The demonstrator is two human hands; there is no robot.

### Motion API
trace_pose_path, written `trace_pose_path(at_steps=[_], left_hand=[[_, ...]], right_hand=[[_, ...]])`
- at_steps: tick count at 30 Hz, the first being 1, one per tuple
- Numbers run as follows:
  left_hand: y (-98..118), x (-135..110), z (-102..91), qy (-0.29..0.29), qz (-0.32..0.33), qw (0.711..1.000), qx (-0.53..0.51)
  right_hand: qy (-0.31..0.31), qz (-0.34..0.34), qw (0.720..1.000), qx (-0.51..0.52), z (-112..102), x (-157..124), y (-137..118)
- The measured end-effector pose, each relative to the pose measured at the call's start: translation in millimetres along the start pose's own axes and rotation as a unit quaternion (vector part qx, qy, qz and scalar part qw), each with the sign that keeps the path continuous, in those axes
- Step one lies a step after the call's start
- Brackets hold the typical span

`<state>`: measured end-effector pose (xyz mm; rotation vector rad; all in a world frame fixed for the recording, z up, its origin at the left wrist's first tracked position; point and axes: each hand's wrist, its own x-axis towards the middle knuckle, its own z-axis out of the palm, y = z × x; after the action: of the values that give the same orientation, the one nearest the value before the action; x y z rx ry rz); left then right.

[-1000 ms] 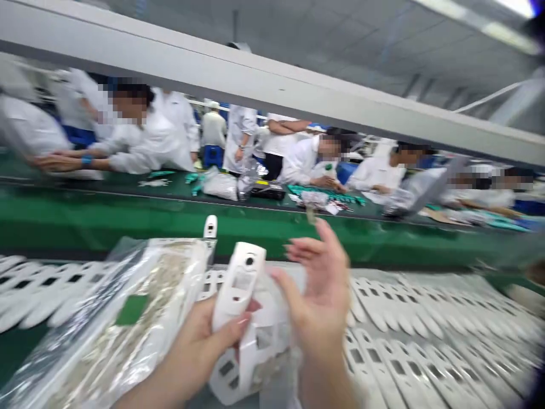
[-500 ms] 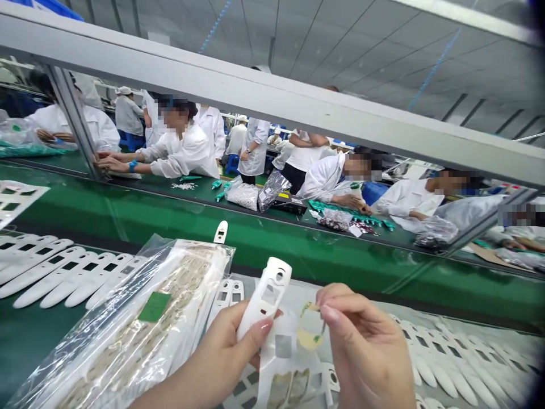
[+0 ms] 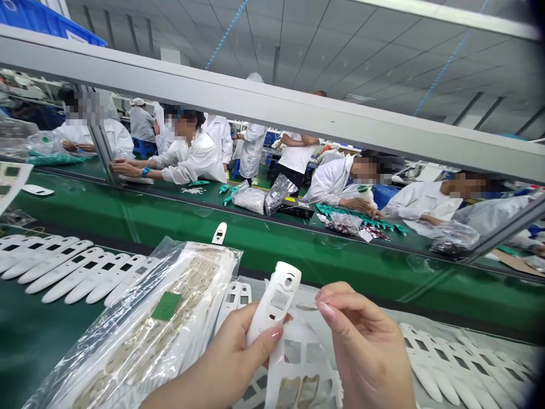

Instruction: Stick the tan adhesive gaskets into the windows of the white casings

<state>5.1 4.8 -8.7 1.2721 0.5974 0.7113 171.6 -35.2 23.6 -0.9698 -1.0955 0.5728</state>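
Note:
My left hand (image 3: 238,346) is closed around a white plastic housing (image 3: 276,298) with a round hole and window cut-outs, its tip pointing up and away. A backing sheet (image 3: 276,363) with window-shaped openings hangs below the housing against the same hand; two tan frame-shaped stickers (image 3: 309,392) remain on its lower part. To the right, my right hand (image 3: 361,341) pinches a thin adhesive sticker (image 3: 309,307) between thumb and fingertips. The sticker is seen nearly edge-on, apart from the housing.
A clear plastic bag (image 3: 170,329) of sticker sheets lies left of my hands. White housings stand in rows at left (image 3: 93,272) and right (image 3: 464,363). One housing (image 3: 219,233) lies on the green belt (image 3: 179,221) ahead. Co-workers (image 3: 191,150) sit beyond a metal frame.
The sticker in my right hand has turned from face-on to nearly edge-on. My left hand still holds the housing and sheet. The view has shifted slightly.

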Motion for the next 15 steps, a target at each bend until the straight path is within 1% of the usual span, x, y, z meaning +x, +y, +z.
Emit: trace_pose_path(at_steps=[4, 7, 11, 15], left_hand=[[-2.1, 0.1, -1.9, -0.012, 0.006, 1.000, -0.002], [-0.1, 0.3, -1.2, -0.012, 0.010, 1.000, -0.009], [1.8, 0.4, -0.4, -0.007, 0.010, 1.000, -0.015], [1.4, 0.6, -0.9, -0.008, 0.003, 1.000, -0.022]], right_hand=[[0.036, 0.022, 0.999, -0.026, -4.3, -6.0, 8.1], [0.062, 0.023, 0.996, -0.062, -5.3, -8.4, 13.1], [0.061, 0.016, 0.995, -0.074, -3.9, -7.9, 13.5], [0.055, 0.000, 0.997, -0.058, -0.8, -6.7, 10.5]])
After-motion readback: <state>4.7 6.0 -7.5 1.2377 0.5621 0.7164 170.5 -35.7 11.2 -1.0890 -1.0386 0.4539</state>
